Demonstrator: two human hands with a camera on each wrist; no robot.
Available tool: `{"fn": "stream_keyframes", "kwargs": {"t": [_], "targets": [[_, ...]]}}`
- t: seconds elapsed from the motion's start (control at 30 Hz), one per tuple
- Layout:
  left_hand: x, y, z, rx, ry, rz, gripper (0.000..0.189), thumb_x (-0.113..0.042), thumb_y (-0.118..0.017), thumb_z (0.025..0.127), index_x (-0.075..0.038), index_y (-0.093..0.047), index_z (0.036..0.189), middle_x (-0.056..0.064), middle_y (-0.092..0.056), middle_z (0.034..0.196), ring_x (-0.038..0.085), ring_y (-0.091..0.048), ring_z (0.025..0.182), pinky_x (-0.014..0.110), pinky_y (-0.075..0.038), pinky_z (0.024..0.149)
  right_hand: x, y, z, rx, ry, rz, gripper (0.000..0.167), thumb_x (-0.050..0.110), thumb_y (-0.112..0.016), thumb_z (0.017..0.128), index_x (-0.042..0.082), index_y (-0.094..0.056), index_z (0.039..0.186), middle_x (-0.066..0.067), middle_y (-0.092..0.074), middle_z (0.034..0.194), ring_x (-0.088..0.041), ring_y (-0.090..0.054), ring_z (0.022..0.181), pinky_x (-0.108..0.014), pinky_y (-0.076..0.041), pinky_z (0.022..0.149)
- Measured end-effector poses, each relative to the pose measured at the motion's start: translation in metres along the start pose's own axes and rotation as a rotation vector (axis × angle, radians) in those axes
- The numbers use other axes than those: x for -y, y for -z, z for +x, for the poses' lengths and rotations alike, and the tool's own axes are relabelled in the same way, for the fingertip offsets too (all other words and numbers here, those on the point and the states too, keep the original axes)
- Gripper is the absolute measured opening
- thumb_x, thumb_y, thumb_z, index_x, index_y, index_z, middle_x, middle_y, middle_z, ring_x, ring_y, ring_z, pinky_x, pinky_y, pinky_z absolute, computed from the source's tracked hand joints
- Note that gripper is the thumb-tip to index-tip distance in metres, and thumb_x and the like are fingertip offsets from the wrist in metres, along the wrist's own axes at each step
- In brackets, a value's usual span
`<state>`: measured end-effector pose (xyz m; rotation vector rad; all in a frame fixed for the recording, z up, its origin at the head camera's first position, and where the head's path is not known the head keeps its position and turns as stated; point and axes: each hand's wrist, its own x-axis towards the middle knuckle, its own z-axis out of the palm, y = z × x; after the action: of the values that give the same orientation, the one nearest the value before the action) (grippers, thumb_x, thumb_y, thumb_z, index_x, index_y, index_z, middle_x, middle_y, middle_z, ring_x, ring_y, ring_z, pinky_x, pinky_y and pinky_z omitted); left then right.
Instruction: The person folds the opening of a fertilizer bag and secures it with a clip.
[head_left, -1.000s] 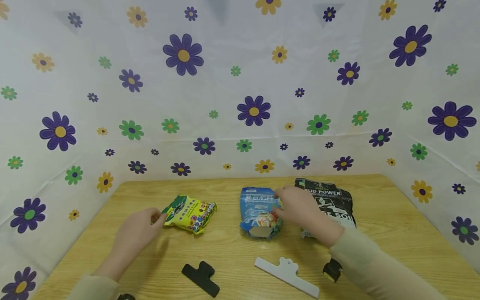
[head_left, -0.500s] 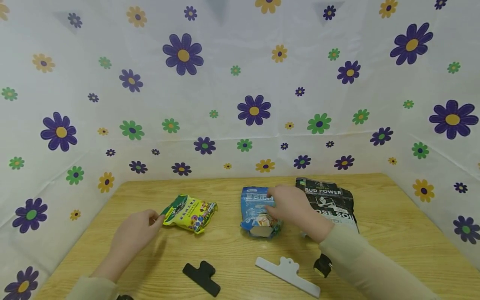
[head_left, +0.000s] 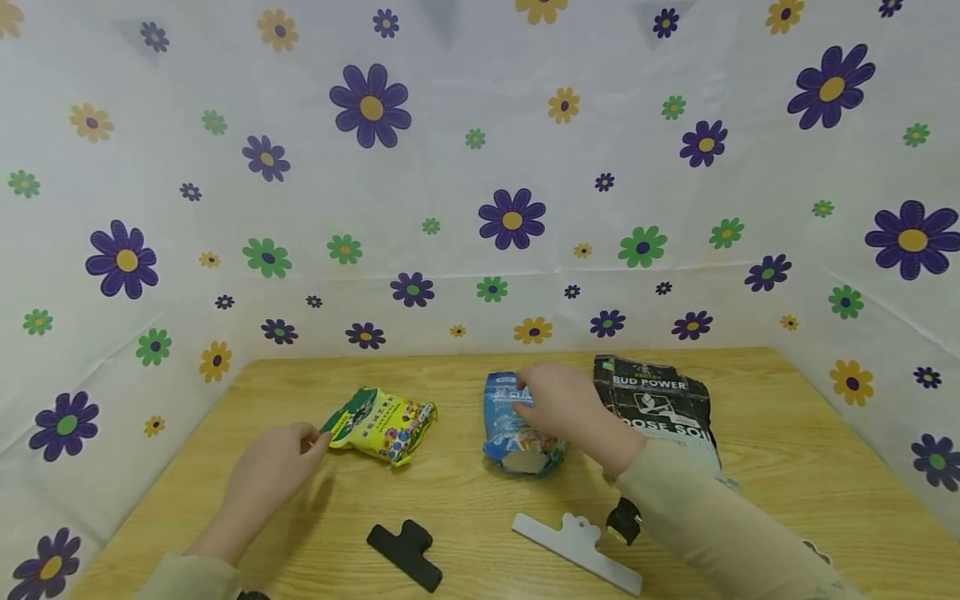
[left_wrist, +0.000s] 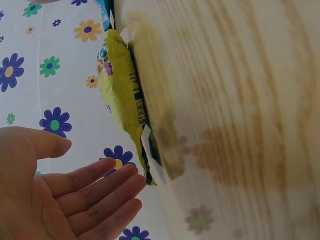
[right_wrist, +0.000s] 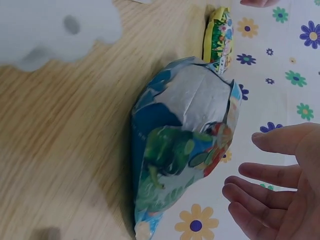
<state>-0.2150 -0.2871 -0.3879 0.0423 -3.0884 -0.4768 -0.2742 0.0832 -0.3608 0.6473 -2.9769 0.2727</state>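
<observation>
My left hand is at the green end of a small yellow and green printed bag. In the left wrist view its fingers extend toward the bag's corner, the thumb apart from them. A blue printed bag lies mid-table, partly hidden by my right hand, which hovers over its upper right side. The right wrist view shows that hand's fingers spread and gently bent, with a gap to the blue bag. Just right of it lies a larger black bag lettered "BUD POWER", partly covered by the forearm and sleeve.
A black clip and a longer white clip lie on the wooden table in front of the bags. Flower-printed white sheeting closes off the back and both sides. A small black camera hangs at my right wrist.
My right hand has shifted left, from the edge of the blue bag to over it, uncovering more of the black bag. The left hand and the bags stay about where they were.
</observation>
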Motion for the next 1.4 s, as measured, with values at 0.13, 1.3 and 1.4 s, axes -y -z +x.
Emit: {"fn": "stream_keyframes", "kwargs": {"t": [0.13,1.3,1.4], "targets": [[-0.001,-0.001,0.001,0.007,0.007,-0.005,0.037,-0.031,-0.058,0.107,0.003,-0.072,0.113,0.007,-0.069,0.084,0.020,-0.056,0.073,0.031,-0.045,0.059,0.005,0.001,0.005,0.001,0.002,-0.002,0.031,0.035,-0.077,0.099,0.012,-0.077,0.120,-0.005,-0.081,0.111,-0.017,-0.072,0.080,-0.033,-0.060,0.060],[0.001,-0.003,0.004,0.026,0.005,-0.129,0.037,-0.029,-0.057,0.108,0.004,-0.072,0.114,0.008,-0.073,0.090,0.021,-0.061,0.079,0.031,-0.050,0.063,0.052,0.003,0.039,-0.021,0.081,-0.024,0.026,0.034,-0.075,0.100,0.010,-0.078,0.112,-0.003,-0.080,0.109,-0.020,-0.076,0.092,-0.035,-0.066,0.075],[-0.001,-0.002,0.003,0.026,0.014,-0.148,0.036,-0.029,-0.057,0.107,0.003,-0.073,0.112,0.007,-0.073,0.089,0.020,-0.061,0.078,0.030,-0.049,0.062,0.056,0.002,0.043,-0.007,0.079,-0.026,0.027,0.035,-0.075,0.101,0.010,-0.077,0.113,-0.003,-0.080,0.110,-0.019,-0.076,0.092,-0.034,-0.066,0.076]]}}
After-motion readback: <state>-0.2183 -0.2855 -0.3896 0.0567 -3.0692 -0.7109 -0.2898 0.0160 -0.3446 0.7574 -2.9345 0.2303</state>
